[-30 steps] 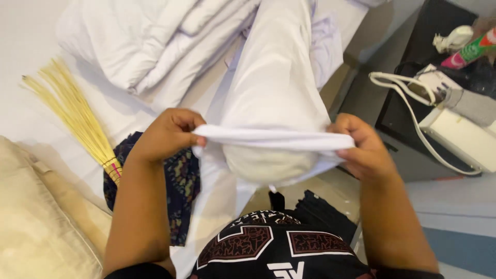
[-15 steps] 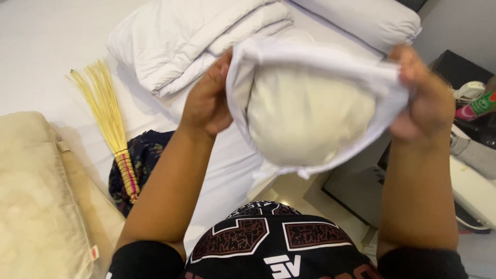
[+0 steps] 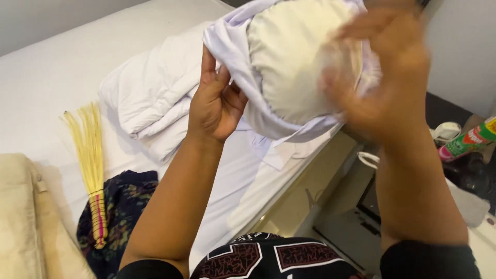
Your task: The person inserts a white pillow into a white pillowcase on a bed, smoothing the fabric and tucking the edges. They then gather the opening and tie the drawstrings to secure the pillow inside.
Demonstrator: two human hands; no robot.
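1. Up high, my left hand pinches the edge of the white pillowcase, fingers on top of the cloth and thumb under it, gripping the open rim.
2. My right hand is badly blurred; it lies against the pillowcase on the right side of the cream pillow, but I cannot tell whether its fingers are closed on the cloth or spread flat.
3. That pillow sits partly inside the pillowcase, its rounded end bare and facing me, the whole bundle held in the air over the edge of the bed.
4. Loose white cloth hangs below the pillow.
5. Behind my left hand a folded white duvet lies on the sheet.
6. Further left, a yellow straw whisk broom rests on the bed, its bound handle lying across a dark patterned cloth.
7. A beige cushion sits at the left edge.
8. Off to the right, a green spray can lies tilted on a dark side table.
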